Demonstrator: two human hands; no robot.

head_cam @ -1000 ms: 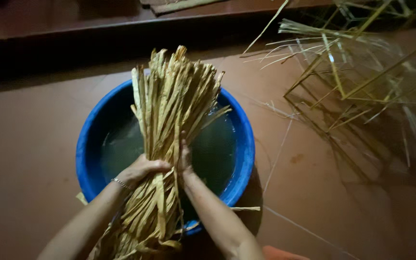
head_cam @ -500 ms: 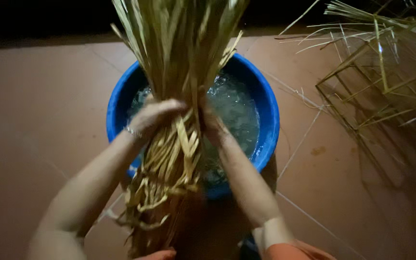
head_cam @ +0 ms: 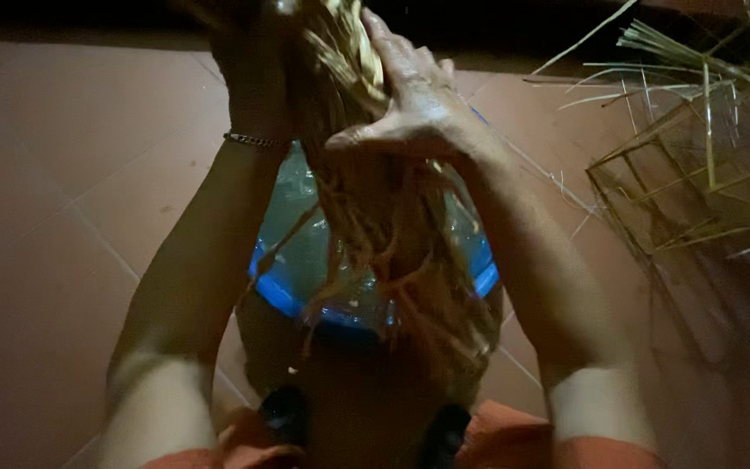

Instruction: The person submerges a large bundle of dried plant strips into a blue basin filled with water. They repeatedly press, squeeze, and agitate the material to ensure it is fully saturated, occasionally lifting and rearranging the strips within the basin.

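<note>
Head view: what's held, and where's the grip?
Both hands hold the bundle of straw strips near its upper part: left hand and right hand on opposite sides, above the blue basin.

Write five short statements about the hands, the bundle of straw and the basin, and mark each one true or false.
1. Both hands grip the bundle of dried straw strips. True: the left hand and the right hand clasp it near its top.
2. The bundle lies flat on the tiled floor. False: it is held up, its loose ends hanging over the basin.
3. The basin is red. False: it is blue.
4. A bracelet sits on the left wrist. True.
5. The basin is dry. False: it holds water.
</note>
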